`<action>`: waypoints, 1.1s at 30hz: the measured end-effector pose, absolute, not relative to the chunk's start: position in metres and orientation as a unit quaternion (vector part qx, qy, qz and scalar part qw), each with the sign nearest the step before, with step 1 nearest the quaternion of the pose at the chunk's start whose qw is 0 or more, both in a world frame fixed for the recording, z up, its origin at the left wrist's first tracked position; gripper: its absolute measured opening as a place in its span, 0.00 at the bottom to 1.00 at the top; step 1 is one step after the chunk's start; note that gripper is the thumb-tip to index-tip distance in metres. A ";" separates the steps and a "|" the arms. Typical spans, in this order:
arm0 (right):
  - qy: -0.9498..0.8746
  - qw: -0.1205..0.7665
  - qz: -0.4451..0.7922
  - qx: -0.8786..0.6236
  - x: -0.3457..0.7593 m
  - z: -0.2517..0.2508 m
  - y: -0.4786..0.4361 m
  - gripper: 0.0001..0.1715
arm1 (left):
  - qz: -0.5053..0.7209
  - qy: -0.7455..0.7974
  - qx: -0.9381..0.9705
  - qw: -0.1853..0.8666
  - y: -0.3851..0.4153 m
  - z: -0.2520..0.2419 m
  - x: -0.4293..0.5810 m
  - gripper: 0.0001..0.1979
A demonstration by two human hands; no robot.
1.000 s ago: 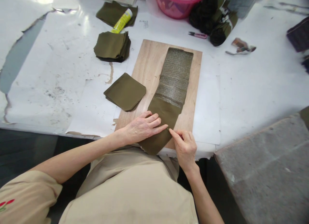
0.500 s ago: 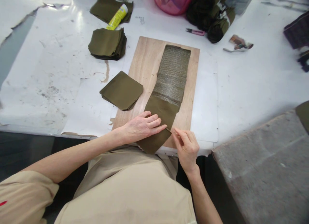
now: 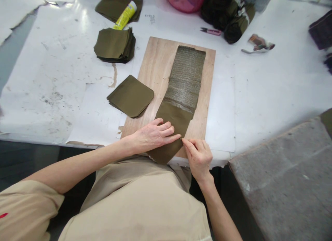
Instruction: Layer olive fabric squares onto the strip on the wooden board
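My left hand lies flat with its fingers spread on an olive-green fabric piece, which hangs past the near edge of the wooden board. At the right edge of that piece, my right hand pinches a small folded bit of the fabric, close to my left index fingertip. Beyond the piece, a row of overlapping olive fabric with a shiny, streaky coating runs up the board. To the left, a neat stack of fabric pieces rests partly on the board.
Farther left are a thicker fabric stack and another pile with a yellow tube on it. At the back are a pink basin, pink-handled thread snips and dark fabric rolls. A grey padded surface stands right.
My right hand has moved slightly left, bringing its pinched fingertips up against my left index finger. The fold that showed between them is now mostly hidden. My left hand stays nearly still.
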State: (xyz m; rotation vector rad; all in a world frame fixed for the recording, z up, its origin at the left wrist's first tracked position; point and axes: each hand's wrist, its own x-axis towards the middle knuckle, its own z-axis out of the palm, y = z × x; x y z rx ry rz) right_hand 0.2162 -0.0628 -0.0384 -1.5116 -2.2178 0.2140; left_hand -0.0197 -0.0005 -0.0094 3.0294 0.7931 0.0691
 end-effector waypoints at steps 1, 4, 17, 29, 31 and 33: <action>-0.806 0.220 0.076 -0.545 0.217 -0.039 -0.063 0.14 | 0.017 0.250 0.968 0.000 0.000 -0.009 -0.019 0.20; -0.813 0.218 0.072 -0.535 0.218 -0.039 -0.063 0.14 | 0.005 0.242 0.970 -0.012 0.000 -0.007 -0.018 0.19; -0.831 0.174 0.047 -0.526 0.223 -0.035 -0.069 0.19 | -0.011 0.245 0.969 -0.016 -0.002 -0.009 -0.013 0.19; -0.828 0.120 0.024 -0.547 0.231 -0.027 -0.082 0.21 | -0.015 0.246 0.969 -0.012 -0.003 -0.004 -0.008 0.21; -0.820 0.130 0.034 -0.556 0.231 -0.024 -0.082 0.20 | -0.013 0.248 0.969 -0.012 -0.003 -0.005 -0.009 0.21; -0.806 0.151 0.051 -0.570 0.229 -0.021 -0.080 0.19 | -0.009 0.251 0.968 -0.015 -0.004 -0.006 -0.011 0.22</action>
